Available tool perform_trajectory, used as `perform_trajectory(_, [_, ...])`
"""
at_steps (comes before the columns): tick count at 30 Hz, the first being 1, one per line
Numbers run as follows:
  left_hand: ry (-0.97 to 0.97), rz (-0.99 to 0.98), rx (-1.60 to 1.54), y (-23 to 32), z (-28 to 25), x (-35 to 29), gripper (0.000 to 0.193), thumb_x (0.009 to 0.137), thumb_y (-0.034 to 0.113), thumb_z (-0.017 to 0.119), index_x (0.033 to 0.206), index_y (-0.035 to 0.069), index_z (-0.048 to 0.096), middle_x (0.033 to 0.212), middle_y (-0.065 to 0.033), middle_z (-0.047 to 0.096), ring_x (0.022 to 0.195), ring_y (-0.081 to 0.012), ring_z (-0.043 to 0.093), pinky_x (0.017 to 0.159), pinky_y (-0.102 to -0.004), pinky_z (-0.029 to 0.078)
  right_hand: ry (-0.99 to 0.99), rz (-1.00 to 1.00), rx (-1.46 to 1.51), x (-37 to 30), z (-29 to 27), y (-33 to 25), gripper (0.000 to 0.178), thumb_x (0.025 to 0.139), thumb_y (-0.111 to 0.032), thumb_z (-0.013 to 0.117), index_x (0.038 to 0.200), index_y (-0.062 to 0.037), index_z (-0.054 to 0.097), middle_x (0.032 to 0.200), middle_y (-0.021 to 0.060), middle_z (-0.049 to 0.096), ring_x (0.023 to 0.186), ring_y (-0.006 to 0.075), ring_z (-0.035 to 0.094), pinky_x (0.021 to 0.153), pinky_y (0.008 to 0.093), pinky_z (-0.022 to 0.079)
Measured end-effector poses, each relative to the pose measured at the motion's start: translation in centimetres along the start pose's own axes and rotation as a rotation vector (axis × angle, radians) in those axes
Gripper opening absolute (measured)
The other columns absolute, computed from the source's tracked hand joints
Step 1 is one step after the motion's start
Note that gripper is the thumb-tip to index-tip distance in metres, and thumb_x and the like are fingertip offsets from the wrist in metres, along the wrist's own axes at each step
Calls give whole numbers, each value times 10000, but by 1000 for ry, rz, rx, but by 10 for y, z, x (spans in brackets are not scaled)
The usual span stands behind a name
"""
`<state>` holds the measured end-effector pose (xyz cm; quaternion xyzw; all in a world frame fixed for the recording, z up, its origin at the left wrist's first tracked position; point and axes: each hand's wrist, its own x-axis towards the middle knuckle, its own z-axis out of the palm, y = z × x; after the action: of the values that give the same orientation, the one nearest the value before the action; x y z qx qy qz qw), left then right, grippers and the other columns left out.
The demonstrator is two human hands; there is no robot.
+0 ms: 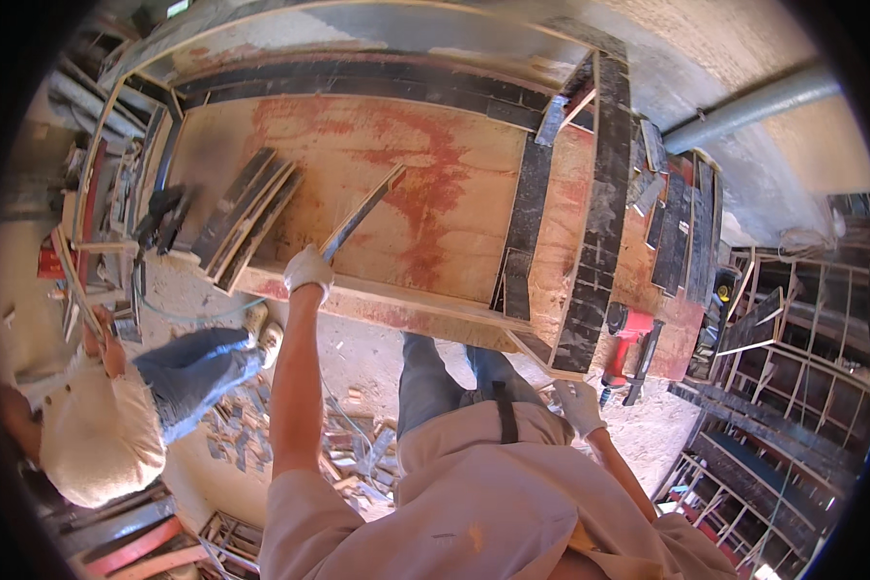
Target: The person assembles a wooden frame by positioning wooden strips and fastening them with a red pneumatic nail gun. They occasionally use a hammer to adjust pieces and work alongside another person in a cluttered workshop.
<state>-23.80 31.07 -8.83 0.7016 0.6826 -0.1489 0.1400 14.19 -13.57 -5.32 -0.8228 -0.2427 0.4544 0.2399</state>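
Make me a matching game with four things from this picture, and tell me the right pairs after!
Things:
1. The person's left hand
2. The power tool
3. The long pipe
4. The other person's trousers

Colours, places and states:
A. Grey, at the upper right of the picture
B. Blue, at the left of the picture
C. Gloved in white and gripping a thin strip
D. Red and black

Right pairs: 1-C, 2-D, 3-A, 4-B

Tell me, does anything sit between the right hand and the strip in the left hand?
Yes: the frame's near rail runs between the right hand, outside it, and the wooden strip in the left hand.
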Motion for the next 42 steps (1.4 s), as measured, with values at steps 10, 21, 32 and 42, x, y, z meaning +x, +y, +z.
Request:
perform_trajectory(10, [521,651,-725,99,-161,-25,264,782,99,876,998,31,741,770,-1,685,691,-67,555,639,-254,486,359,48,-139,-10,22,78,435,950,-426,579,979,-13,713,881,256,716,863,443,699,772,516,535])
perform_trajectory(21, [80,1057,-1163,268,-117,-76,272,839,19,832,1092,33,732,991,-38,723,902,-131,670,818,-273,569,619,194,-80,39,-56,109,410,952,-385,576,1030,0,691,1071,285,700,1026,461,671,888,520,524])
perform_trajectory(32, [-552,897,-1257,333,-19,-62,263,927,-10,696,1188,15,687,1143,-76,738,1015,-124,685,847,-268,565,536,698,-498,159,-113,158,1118,728,-663,763,1484,59,364,1384,303,567,1237,453,597,973,532,525])
perform_trajectory(42, [-237,828,-1104,387,-66,-25,285,872,46,767,1151,59,710,1041,-36,744,971,-140,690,846,-317,582,639,189,-97,226,-94,166,1075,752,-542,824,1457,79,301,1182,254,644,1086,384,655,917,488,530])
